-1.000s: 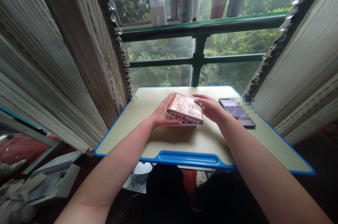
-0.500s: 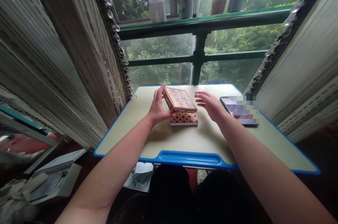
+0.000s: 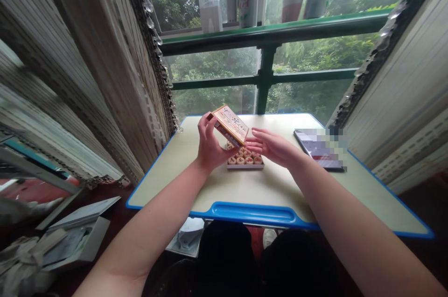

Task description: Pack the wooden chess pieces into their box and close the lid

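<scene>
A printed box lid [image 3: 231, 122] with dark characters on its top is tilted in the air, its right side lower. My left hand [image 3: 211, 145] is closed on the lid's left side, thumb below and fingers at the upper edge. Beneath the lid, the shallow white box bottom [image 3: 245, 166] lies on the table, filled with rows of round xiangqi pieces [image 3: 248, 160]; the lid and hands hide part of them. My right hand [image 3: 268, 144] is open, fingers stretched toward the lid's lower right corner and over the box's right side. Whether its fingertips touch the lid I cannot tell.
The small cream table [image 3: 168, 178] has a blue rim and a blue front groove. A phone [image 3: 318, 150], partly blurred out, lies at its right. Cans [image 3: 249, 5] and cups stand on the green window rail. Curtains hang on both sides; an open white box [image 3: 84, 241] sits lower left.
The lid has been raised and tilted more steeply by my left hand, uncovering more pieces. My right hand has moved left, close to the lid. The view has shifted slightly.
</scene>
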`<move>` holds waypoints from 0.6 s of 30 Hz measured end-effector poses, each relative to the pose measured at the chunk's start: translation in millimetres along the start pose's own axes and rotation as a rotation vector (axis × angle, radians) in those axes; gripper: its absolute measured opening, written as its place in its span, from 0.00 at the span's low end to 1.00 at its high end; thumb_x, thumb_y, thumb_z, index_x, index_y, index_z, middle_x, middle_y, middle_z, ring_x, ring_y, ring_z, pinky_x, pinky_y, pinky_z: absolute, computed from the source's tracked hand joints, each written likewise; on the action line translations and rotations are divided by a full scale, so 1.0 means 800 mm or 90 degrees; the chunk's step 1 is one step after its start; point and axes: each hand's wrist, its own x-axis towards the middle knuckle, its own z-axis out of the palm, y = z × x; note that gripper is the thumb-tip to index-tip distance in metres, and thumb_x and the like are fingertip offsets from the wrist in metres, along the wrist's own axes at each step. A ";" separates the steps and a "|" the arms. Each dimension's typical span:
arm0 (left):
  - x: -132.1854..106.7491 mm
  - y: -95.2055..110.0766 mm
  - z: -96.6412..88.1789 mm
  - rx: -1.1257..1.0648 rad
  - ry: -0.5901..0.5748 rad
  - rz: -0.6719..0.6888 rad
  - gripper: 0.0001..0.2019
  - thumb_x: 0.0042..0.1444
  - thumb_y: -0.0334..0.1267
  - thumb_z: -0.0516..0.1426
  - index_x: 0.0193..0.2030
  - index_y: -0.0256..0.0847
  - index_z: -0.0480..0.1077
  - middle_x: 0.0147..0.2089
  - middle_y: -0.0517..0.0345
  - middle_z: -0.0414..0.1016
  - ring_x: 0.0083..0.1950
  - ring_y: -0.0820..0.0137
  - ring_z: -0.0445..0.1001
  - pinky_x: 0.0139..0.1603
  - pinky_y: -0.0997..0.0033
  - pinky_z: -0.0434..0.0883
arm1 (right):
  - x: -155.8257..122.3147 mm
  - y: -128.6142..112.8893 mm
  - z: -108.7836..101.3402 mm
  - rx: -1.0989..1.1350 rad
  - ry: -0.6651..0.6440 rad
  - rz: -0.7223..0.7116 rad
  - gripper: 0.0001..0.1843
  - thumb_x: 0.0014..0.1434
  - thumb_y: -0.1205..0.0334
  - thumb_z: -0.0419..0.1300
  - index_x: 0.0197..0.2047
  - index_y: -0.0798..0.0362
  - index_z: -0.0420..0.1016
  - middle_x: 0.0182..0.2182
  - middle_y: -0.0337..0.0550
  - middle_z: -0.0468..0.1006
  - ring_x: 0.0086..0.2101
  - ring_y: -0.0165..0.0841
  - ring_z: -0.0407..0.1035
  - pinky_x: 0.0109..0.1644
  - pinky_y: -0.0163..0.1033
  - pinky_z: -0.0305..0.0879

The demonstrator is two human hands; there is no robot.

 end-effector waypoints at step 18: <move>-0.007 -0.012 0.017 -0.173 -0.252 -0.068 0.42 0.46 0.48 0.62 0.66 0.44 0.50 0.60 0.46 0.58 0.58 0.58 0.64 0.55 0.59 0.68 | 0.005 -0.010 -0.015 0.011 0.138 -0.063 0.34 0.44 0.81 0.56 0.55 0.53 0.62 0.37 0.44 0.78 0.35 0.31 0.74 0.35 0.31 0.71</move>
